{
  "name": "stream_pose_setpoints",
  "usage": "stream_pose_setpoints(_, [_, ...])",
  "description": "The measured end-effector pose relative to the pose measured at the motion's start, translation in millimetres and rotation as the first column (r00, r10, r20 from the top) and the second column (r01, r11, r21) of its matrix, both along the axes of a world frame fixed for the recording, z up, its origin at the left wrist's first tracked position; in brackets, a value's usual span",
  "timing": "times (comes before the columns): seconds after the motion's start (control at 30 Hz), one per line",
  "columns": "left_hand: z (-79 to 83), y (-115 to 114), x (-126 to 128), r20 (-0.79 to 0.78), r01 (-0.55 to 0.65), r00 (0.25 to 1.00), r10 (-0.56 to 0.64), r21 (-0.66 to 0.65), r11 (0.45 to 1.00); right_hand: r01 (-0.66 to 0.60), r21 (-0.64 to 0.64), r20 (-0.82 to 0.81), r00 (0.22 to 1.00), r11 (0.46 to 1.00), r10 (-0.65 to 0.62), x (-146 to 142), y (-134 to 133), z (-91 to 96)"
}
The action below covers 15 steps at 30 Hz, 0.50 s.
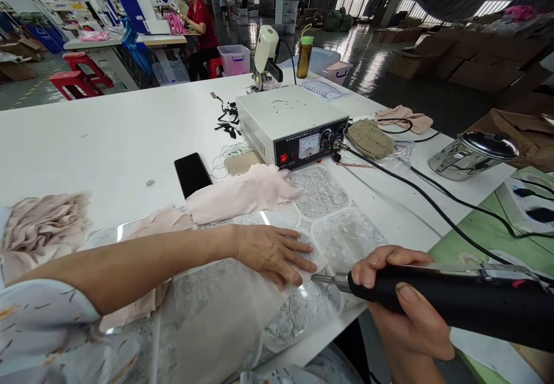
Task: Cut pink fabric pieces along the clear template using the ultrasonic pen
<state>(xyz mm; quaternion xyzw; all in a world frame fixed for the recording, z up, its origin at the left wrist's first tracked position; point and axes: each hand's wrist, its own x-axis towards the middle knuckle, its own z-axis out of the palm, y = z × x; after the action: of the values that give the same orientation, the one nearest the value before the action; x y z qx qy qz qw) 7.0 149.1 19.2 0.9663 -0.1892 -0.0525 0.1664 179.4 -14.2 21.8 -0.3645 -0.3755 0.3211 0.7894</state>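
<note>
My left hand (270, 251) lies flat, fingers stretched out, pressing a pale pink fabric piece (216, 314) onto a clear template sheet (303, 314) on the white table (108, 141). My right hand (402, 314) is wrapped round a black handheld cutting tool (454, 300). Its metal tip (324, 280) touches the fabric edge just right of my left fingertips. A black cable runs from the tool to a white control box (294, 121).
More pink fabric (244, 193) and a black phone (192, 174) lie behind my left hand. A crumpled pile of pink fabric (43, 222) sits at the left. A steel lidded pot (471, 154) stands at right. A person in red sits at a sewing machine (151, 8) far behind.
</note>
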Motion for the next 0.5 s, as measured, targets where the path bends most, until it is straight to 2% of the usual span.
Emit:
stream_pose_setpoints(0.23, [-0.8, -0.1, -0.6, 0.093, 0.021, 0.995, -0.024, 0.026, 0.999, -0.027, 0.009, 0.016, 1.000, 1.000, 0.026, 0.7, -0.1, -1.4])
stream_pose_setpoints(0.5, [-0.3, -1.1, 0.3, -0.027, -0.036, 0.999, 0.035, -0.048, 0.998, -0.052, 0.010, 0.082, 0.995, 0.999, 0.051, -0.4, 1.2, -1.0])
